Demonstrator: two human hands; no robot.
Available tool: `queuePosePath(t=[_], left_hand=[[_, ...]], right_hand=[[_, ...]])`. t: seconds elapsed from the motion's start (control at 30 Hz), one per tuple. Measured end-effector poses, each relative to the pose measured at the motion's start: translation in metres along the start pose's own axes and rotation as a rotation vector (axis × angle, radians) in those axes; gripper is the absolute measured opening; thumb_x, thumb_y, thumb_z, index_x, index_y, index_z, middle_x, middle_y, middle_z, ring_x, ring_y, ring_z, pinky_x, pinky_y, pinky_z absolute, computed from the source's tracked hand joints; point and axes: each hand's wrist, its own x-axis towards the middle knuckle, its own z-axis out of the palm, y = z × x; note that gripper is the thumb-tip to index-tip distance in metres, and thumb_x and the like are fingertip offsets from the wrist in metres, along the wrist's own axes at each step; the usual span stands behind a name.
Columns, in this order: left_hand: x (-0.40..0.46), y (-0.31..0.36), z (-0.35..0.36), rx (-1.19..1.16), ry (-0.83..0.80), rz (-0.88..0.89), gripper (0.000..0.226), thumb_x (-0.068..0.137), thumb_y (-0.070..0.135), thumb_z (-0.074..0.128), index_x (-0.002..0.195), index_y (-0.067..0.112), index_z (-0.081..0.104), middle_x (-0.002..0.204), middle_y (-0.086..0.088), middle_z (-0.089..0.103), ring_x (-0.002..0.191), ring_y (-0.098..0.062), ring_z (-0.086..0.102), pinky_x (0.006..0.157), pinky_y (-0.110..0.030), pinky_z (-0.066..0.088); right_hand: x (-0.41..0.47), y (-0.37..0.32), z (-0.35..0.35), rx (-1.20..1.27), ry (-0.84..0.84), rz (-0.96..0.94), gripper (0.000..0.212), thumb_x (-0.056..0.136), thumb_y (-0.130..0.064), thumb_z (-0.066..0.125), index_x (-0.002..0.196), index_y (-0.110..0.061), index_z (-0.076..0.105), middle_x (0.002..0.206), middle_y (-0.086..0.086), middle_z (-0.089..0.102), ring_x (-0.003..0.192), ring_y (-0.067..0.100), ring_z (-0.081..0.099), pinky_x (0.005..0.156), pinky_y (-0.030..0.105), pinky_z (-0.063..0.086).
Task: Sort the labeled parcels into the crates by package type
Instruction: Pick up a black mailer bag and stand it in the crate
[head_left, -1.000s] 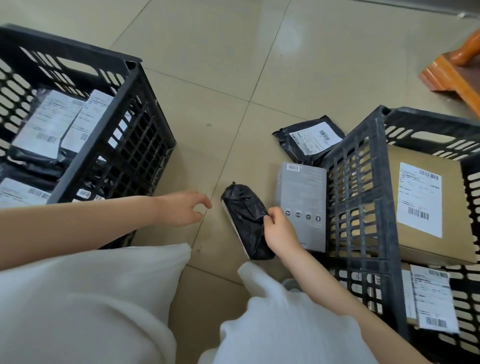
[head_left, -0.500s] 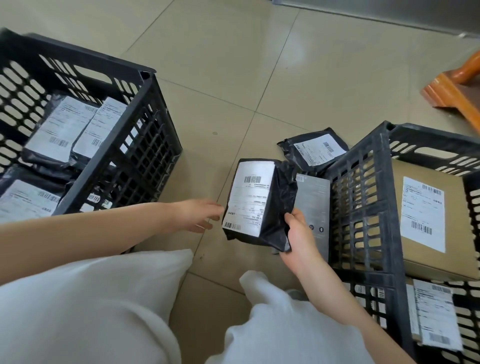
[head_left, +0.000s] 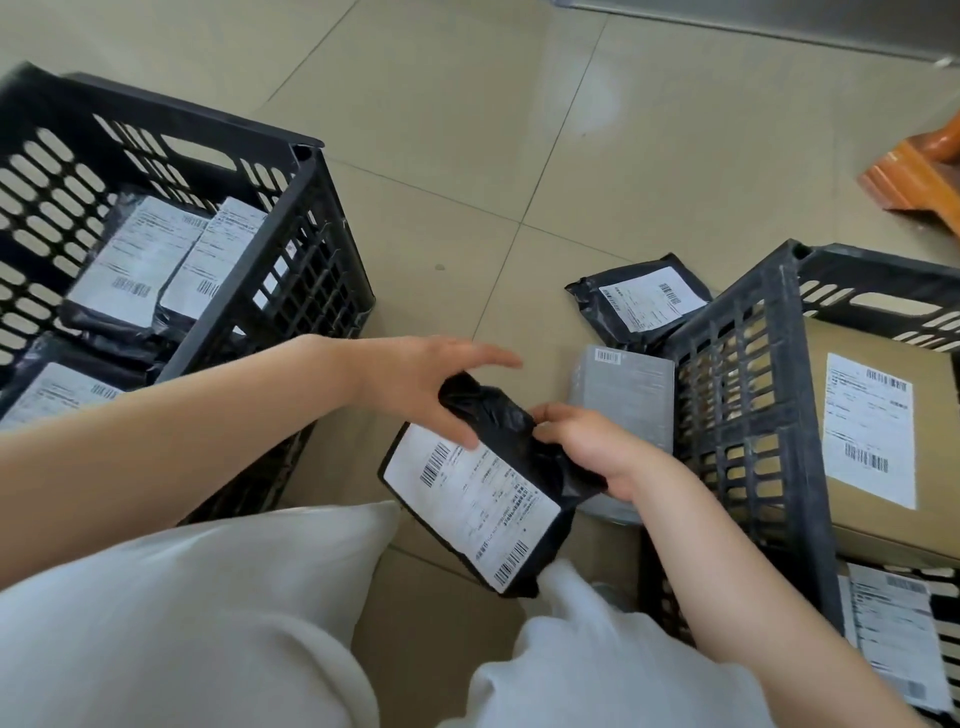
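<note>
We saw both forearms bare to the lower frame edge, with no sleeves, watch or rings on the left hand or right hand. Both legs wore plain white trousers, loosely creased, without visible seams, pockets or markings.

Held parcel between both hands, left crate to its left with bagged parcels inside, right crate to its right with boxed parcels inside, flat box just behind the held parcel, bagged parcel on the floor farther behind.
</note>
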Motion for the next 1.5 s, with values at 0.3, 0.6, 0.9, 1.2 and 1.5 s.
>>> queuePosePath(t=[0.3,0.6,0.9,1.2,1.5], left_hand=[[0.005,-0.011,0.004,0.374,-0.123,-0.024,0.084,0.071,0.065,0.073,0.141,0.031,0.039,0.123,0.011,0.054,0.117,-0.013,0.049,0.103,-0.035,0.041],[-0.040,-0.032,0.007,-0.116,0.087,-0.223,0.040,0.082,0.055,0.071,0.113,0.036,0.054,0.104,0.019,0.064,0.096,-0.005,0.064,0.086,-0.031,0.054],[-0.098,-0.036,0.005,-0.745,0.643,-0.358,0.037,0.094,0.044,0.059,0.128,0.032,0.052,0.109,0.014,0.072,0.096,-0.004,0.070,0.089,-0.032,0.057],[-0.154,-0.028,-0.059,-0.679,0.890,-0.407,0.018,0.097,0.043,0.053,0.103,0.030,0.063,0.088,0.010,0.074,0.080,-0.004,0.070,0.070,-0.021,0.053],[-0.189,-0.107,-0.094,-0.625,1.311,-0.614,0.019,0.100,0.040,0.050,0.093,0.030,0.064,0.088,0.014,0.065,0.081,-0.006,0.060,0.078,-0.024,0.045]], right_hand=[[0.011,-0.037,-0.004,0.068,-0.064,0.060,0.023,0.096,0.000,0.050,0.082,-0.013,0.064,0.080,0.006,0.063,0.069,0.015,0.059,0.059,0.024,0.047],[0.007,-0.058,-0.002,0.397,-0.011,0.008,0.030,0.102,-0.039,0.047,0.105,-0.015,0.065,0.100,0.010,0.065,0.085,0.020,0.057,0.075,0.032,0.045],[-0.005,-0.115,0.004,0.751,0.132,-0.075,0.024,0.102,-0.031,0.043,0.091,-0.014,0.056,0.096,0.010,0.067,0.087,0.025,0.062,0.099,0.040,0.047],[-0.004,-0.189,0.059,0.271,0.069,-0.241,0.016,0.097,-0.025,0.050,0.095,-0.015,0.062,0.081,0.001,0.070,0.082,0.020,0.056,0.079,0.031,0.046],[0.003,-0.248,0.142,-0.747,0.026,-0.676,0.048,0.093,-0.019,0.047,0.141,-0.025,0.049,0.141,0.001,0.055,0.125,0.023,0.054,0.101,0.030,0.045]])
